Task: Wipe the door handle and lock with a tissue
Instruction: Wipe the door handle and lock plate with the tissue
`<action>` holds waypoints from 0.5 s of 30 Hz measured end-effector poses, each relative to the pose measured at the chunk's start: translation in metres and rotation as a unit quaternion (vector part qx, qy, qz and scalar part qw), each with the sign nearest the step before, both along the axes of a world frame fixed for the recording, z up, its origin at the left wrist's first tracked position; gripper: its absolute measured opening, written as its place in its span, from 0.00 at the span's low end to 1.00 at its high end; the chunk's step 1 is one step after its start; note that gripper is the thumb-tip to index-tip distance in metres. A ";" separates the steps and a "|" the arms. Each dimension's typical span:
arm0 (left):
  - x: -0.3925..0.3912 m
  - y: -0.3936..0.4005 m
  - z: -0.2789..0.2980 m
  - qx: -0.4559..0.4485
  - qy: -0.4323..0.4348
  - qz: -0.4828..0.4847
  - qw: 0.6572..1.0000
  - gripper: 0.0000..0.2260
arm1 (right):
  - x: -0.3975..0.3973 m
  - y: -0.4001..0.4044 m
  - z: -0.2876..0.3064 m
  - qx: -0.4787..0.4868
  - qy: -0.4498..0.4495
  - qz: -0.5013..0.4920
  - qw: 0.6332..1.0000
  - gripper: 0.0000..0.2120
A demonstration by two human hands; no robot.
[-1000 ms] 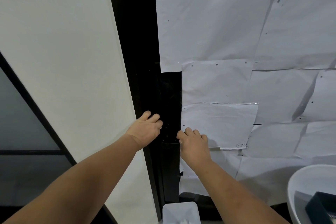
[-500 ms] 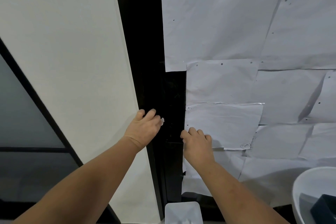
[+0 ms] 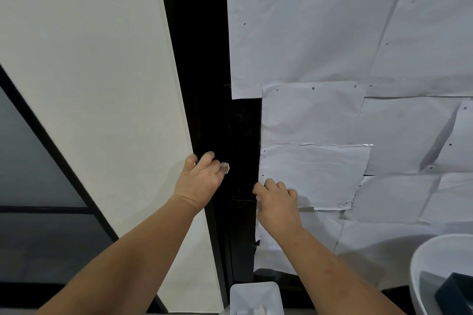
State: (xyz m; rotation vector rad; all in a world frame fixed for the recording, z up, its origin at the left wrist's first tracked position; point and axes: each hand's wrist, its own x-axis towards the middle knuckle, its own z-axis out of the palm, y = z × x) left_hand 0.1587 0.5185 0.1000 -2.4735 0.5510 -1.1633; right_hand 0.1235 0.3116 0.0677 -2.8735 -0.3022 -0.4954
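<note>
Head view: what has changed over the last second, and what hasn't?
A small wad of tissue now shows at the fingertips of the left hand, hidden a second ago. That hand has barely shifted on the black door edge. The right hand stays against the papered door.

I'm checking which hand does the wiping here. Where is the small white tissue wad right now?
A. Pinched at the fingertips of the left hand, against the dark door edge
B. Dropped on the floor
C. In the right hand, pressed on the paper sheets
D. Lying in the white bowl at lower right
A: the tissue wad pokes out at the fingertips of the left hand, over the black door edge; the right hand shows no tissue.
</note>
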 end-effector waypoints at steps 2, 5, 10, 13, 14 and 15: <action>-0.002 0.000 -0.014 0.015 0.024 0.004 1.000 0.18 | 0.000 -0.001 -0.001 0.001 -0.004 0.001 1.000 0.17; -0.005 -0.003 -0.028 0.024 0.063 0.022 0.997 0.16 | 0.000 0.000 0.000 0.001 -0.006 0.000 1.000 0.17; -0.014 -0.014 -0.045 -0.004 0.143 0.007 0.990 0.23 | 0.000 -0.001 0.000 0.004 -0.007 0.002 1.000 0.17; -0.024 -0.028 -0.056 -0.126 0.212 0.017 0.969 0.22 | 0.000 0.000 0.000 0.003 -0.008 0.001 1.000 0.17; -0.028 -0.032 -0.057 -0.205 0.245 0.034 0.947 0.19 | 0.000 0.000 0.000 0.002 -0.007 0.001 1.000 0.16; -0.030 -0.035 -0.060 -0.297 0.271 0.051 0.914 0.13 | 0.000 0.000 0.001 0.002 -0.006 -0.001 1.000 0.16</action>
